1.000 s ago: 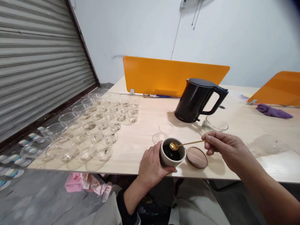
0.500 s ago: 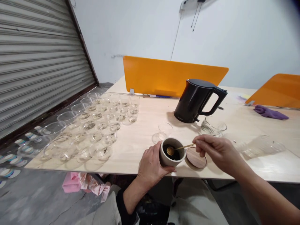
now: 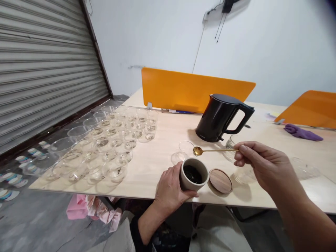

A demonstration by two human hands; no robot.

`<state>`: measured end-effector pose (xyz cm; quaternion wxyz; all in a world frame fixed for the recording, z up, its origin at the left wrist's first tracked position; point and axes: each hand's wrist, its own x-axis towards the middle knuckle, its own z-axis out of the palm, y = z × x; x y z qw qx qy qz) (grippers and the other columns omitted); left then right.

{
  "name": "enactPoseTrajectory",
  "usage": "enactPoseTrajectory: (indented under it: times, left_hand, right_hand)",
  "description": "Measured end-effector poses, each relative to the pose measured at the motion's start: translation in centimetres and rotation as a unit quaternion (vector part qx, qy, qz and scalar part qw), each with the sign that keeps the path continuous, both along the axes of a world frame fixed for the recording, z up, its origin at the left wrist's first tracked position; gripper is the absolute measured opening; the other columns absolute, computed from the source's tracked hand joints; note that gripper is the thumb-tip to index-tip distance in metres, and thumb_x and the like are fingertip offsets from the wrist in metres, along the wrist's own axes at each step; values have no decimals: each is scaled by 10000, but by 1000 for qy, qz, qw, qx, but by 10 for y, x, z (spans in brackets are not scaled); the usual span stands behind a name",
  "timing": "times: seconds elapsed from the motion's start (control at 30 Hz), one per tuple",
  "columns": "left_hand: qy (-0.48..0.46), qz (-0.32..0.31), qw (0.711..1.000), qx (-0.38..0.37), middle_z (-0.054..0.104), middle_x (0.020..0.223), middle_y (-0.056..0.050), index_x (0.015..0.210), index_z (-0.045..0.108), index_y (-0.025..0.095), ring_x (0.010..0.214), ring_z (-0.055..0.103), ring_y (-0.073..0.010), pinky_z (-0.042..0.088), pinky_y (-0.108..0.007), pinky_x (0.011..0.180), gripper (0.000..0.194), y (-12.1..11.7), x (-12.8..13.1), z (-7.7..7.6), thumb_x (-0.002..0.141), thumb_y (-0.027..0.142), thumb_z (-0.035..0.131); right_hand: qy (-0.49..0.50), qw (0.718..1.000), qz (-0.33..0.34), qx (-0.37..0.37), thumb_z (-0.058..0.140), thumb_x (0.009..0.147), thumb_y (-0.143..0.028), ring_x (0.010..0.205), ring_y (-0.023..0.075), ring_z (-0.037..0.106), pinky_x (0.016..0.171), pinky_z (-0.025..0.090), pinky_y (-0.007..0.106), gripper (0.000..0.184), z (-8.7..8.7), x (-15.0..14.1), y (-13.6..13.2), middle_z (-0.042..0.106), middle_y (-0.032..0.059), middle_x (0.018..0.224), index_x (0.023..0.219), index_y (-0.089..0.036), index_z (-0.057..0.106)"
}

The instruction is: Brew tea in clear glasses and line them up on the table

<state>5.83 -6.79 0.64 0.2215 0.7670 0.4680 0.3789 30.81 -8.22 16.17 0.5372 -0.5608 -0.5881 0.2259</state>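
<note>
My left hand (image 3: 169,183) is wrapped round a pale ceramic canister (image 3: 186,177), tilted towards me, with dark dry leaves, like loose tea, inside. Between the thumb and fingers of my right hand (image 3: 258,159) is the handle of a gold spoon (image 3: 212,150). Its bowl hangs above the canister's far rim and carries a few dark bits. Just beyond the spoon stands a clear plastic cup (image 3: 179,158). A round wooden lid (image 3: 221,181) lies on the table right of the canister.
Rows of clear cups (image 3: 115,169) with dark bits in their bottoms fill the table's left side. Behind are a black kettle (image 3: 216,120) and an orange divider (image 3: 183,89). A ribbed glass vessel (image 3: 229,144) is partly hidden by my right hand. A purple cloth (image 3: 303,132) lies far right.
My right hand has lifted the spoon out of the canister, up and away to the right. My left hand still holds the canister in nearly the same place.
</note>
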Motion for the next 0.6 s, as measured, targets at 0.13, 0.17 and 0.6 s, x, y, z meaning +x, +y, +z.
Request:
enactPoseTrajectory:
  times: [0.13,0.17,0.6]
  left_hand:
    - [-6,-1,1000,-4,638,1381,-131,1455,397,240,1202,631,-363,497,-551,1026,1107,0,0,1,558,513,985]
    - [-7,-3,1000,-4,639,1378,-133,1454,397,235,1202,630,-365,498,-552,1024,1113,0,0,1,553,519,986]
    - [-4,-9,1000,-8,633,1385,-140,1448,400,228,1218,625,-364,489,-547,1039,1094,1,0,2,571,540,973]
  right_hand:
    - [-106,981,-83,140,698,952,-369,663,163,678,683,599,317,159,3,-22,-1,718,6,761,999,-232,764]
    - [-147,970,-88,170,670,969,-338,669,164,685,689,597,317,145,-1,-27,1,722,3,760,1021,-236,759]
    - [-276,941,-52,187,601,998,-250,700,157,726,708,600,295,161,-27,-29,14,757,3,802,1055,-235,750]
